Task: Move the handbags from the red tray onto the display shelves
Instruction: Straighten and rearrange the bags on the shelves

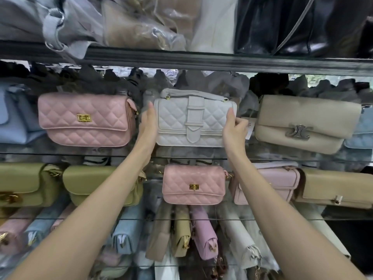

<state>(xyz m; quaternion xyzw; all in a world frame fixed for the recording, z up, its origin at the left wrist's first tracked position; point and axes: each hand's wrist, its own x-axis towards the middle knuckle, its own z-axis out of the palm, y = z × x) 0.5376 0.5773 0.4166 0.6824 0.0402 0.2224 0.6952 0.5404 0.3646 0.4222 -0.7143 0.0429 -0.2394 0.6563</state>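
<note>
White quilted handbag [193, 123], strap-buckle flap, upright on glass shelf [80, 155]; left hand [148, 122], right hand [234, 124] fingers clasping its sides.

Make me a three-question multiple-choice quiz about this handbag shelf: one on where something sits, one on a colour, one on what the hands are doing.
1. Where is the white quilted handbag?
A. Between a pink quilted bag and a beige bag
B. On the top shelf
C. Under the green bags

2. What colour is the clasp on the pink quilted handbag to its left?
A. Silver
B. Gold
C. Black

3. How is the white bag held?
A. By its strap
B. By one hand
C. By both hands at its sides

Answers: 1 A, the beige handbag flanks its other side; 2 B, the clasp shines gold; 3 C, the left hand and right hand grip opposite sides.
</note>
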